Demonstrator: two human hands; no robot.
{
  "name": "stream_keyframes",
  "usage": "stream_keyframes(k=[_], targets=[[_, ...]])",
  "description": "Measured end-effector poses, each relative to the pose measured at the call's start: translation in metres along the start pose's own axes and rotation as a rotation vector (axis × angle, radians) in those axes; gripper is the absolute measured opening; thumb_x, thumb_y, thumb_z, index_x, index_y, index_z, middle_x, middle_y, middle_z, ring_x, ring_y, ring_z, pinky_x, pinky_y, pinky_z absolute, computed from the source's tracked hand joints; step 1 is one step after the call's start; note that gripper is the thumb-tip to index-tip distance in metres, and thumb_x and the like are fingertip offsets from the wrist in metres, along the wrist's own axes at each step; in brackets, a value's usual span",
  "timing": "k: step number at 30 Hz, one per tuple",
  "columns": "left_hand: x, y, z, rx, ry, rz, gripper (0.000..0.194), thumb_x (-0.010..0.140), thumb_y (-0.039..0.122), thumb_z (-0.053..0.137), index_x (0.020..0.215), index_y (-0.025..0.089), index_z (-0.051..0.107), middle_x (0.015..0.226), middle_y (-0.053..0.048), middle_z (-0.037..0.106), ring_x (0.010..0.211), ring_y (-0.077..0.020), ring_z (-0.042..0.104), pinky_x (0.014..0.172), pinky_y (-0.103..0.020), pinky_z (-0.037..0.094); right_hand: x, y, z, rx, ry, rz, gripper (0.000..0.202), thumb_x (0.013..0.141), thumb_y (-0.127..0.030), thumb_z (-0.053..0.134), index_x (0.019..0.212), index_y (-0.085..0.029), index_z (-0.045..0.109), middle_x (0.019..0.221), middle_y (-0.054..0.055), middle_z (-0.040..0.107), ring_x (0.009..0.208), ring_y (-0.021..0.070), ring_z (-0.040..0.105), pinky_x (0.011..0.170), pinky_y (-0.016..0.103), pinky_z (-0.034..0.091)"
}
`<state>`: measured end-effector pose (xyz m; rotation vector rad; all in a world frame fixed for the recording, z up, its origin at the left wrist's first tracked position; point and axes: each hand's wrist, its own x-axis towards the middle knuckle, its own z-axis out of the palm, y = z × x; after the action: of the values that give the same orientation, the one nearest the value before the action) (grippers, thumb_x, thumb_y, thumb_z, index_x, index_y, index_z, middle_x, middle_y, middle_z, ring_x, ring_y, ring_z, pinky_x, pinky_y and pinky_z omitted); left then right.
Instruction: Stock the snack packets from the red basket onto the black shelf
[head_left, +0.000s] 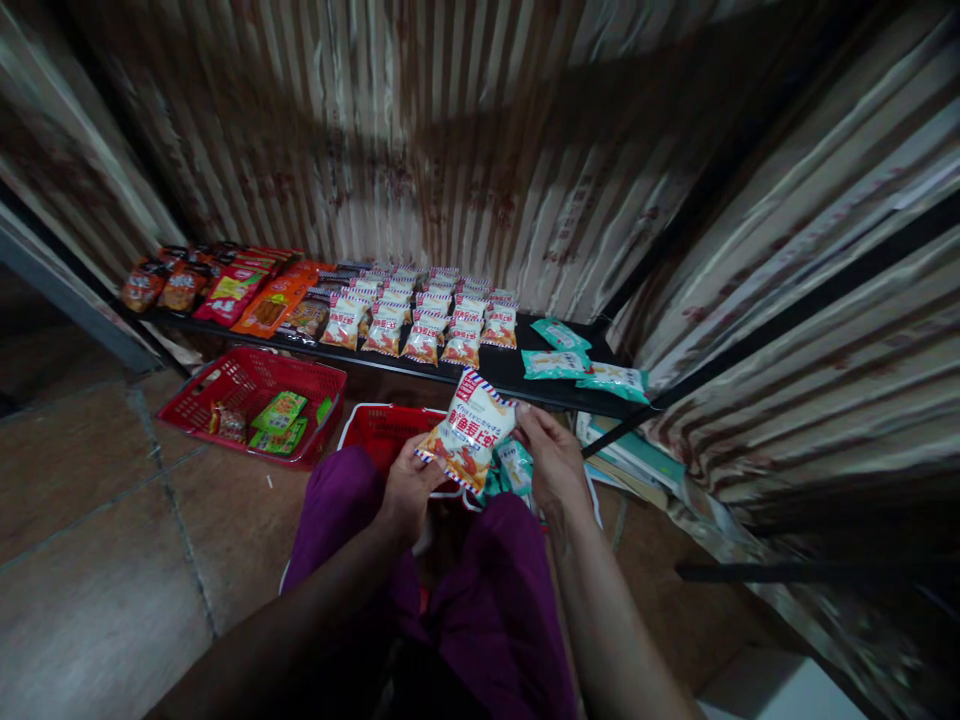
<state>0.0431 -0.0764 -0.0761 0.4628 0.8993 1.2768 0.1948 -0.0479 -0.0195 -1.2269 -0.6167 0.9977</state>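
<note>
A snack bag [469, 430] is pinched between the left hand [407, 492] and right hand [553, 462], above a red basket [384, 430]. Beyond lies a black shelf [525, 370] with rows of packets [420, 315]; another basket [251, 385] sits left.

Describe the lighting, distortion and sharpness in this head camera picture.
Head view: dim, warm light falls mostly on the snack packets on the black shelf; the corners sink into dark shadow. Wide-angle distortion bows the striped curtain and the shelf edges. The white packet held by the left hand and right hand is fairly sharp; the edges smear.
</note>
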Motion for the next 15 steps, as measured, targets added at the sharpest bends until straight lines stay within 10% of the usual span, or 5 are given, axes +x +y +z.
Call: stream_keyframes(k=[15], targets=[[-0.019,-0.010,0.005,0.040,-0.014,0.031,0.047,0.065,0.026,0.074,0.105,0.017,0.052,0.087,-0.004,0.070,0.073,-0.0154,0.066,0.072,-0.029,0.051,0.007,-0.004,0.023,0.183,0.069,0.023,0.028,0.047,-0.030,0.083,0.069,-0.017,0.072,0.066,-0.001,0.070,0.053,0.0081,0.058,0.050,0.019,0.046]])
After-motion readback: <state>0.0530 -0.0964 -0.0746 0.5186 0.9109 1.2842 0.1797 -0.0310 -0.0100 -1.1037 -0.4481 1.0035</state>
